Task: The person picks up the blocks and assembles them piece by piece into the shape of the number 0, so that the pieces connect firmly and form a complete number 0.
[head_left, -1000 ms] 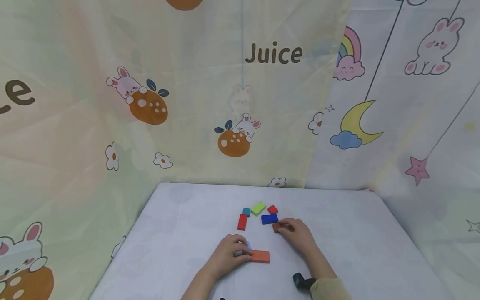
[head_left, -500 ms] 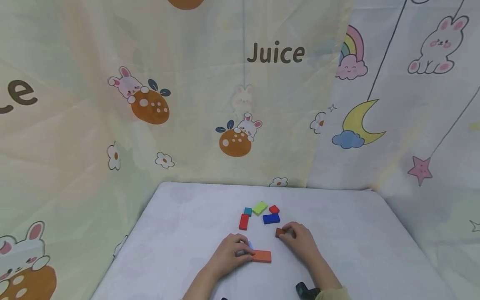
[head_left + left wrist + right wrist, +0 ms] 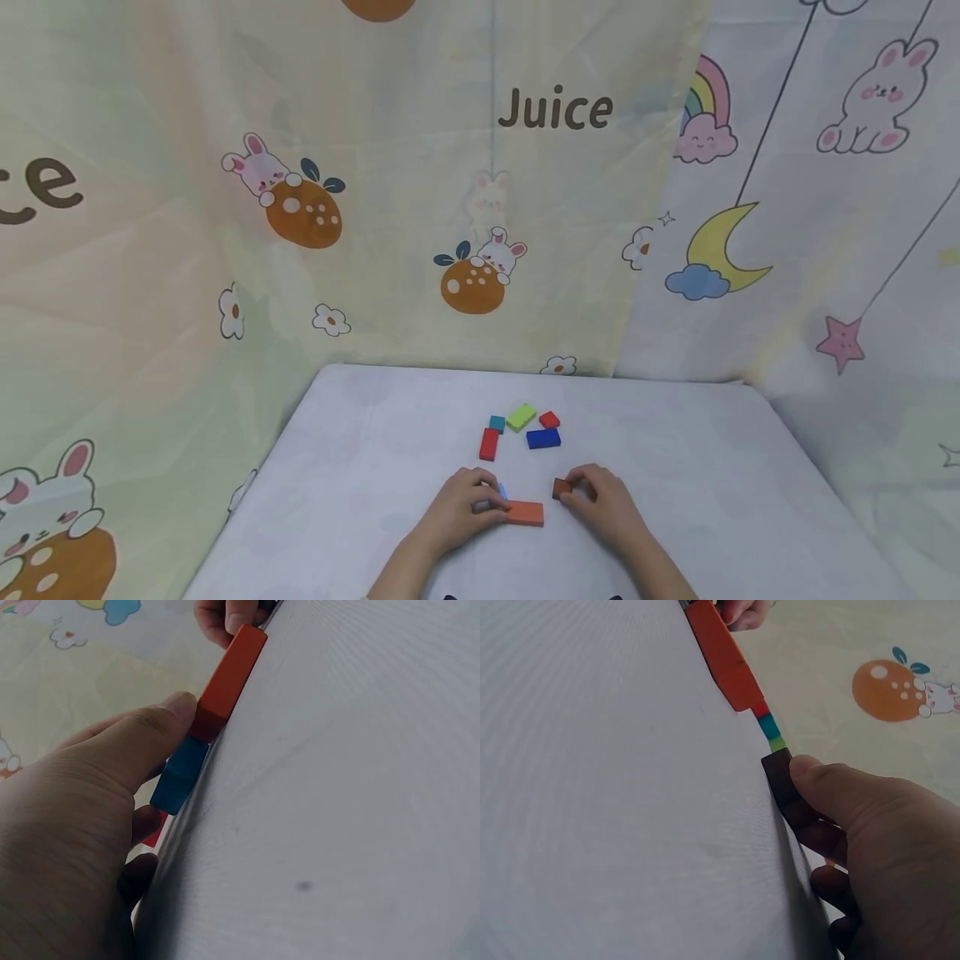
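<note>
Coloured blocks (image 3: pixel 525 513) lie on the desk (image 3: pixel 375 467) between and beyond the two hands. The left hand (image 3: pixel 457 512) is curved in, partly closed: its thumb is against one end of the orange block (image 3: pixel 232 679), while its fingers reach round a light-blue block (image 3: pixel 180 776) that touches the orange one and is largely covered by that hand. Beyond its fingertips are a red block (image 3: pixel 489 444) and, next to it, a teal block (image 3: pixel 497 424). Past the space between the hands come a lime block (image 3: pixel 521 417), a dark blue block (image 3: pixel 543 438) and a small red block (image 3: pixel 550 419). Nearest the right hand (image 3: pixel 604 505) is the brown block (image 3: pixel 562 489), pinched between thumb and finger just off the orange block's free end; whether it is raised, I cannot tell. The step in hand looks like adjusting the brown block near the steadied pair. Bringing it against the orange end would seem to call for a still left hand and a small leftward shift of the right.
</note>
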`<state>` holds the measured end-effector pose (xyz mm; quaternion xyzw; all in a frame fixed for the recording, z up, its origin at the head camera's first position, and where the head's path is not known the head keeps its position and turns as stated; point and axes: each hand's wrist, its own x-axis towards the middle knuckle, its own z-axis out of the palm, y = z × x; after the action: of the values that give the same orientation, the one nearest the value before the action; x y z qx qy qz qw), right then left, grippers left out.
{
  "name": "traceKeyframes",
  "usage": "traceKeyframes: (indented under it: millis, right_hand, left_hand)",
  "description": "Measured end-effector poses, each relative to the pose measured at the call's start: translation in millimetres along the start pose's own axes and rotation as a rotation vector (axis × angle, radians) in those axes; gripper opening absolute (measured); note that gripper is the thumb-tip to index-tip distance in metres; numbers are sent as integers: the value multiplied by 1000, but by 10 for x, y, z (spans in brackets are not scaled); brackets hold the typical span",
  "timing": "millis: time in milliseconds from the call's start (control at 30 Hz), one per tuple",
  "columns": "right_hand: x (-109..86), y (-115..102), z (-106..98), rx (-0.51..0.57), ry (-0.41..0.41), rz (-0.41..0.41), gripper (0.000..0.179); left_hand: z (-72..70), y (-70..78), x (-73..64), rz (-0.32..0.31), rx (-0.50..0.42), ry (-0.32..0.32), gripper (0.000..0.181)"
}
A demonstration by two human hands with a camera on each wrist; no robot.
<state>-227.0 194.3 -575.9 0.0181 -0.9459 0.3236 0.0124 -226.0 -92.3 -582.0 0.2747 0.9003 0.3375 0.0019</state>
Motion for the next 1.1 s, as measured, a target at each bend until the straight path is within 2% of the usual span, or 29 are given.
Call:
traceKeyframes:
  millis: [300, 600, 1100]
  right_hand:
    - [-42, -28, 61, -28, -10, -32, 25]
    - [-32, -48, 68, -48, -21, -42, 24]
    - [-52, -35, 80, -53, -47, -108, 24]
  left_hand:
    - [1, 14, -6, -35, 7, -24, 13]
    - [-5, 8, -7, 5, 3, 11, 15]
    - [-7, 29, 2, -36, 1, -8, 14]
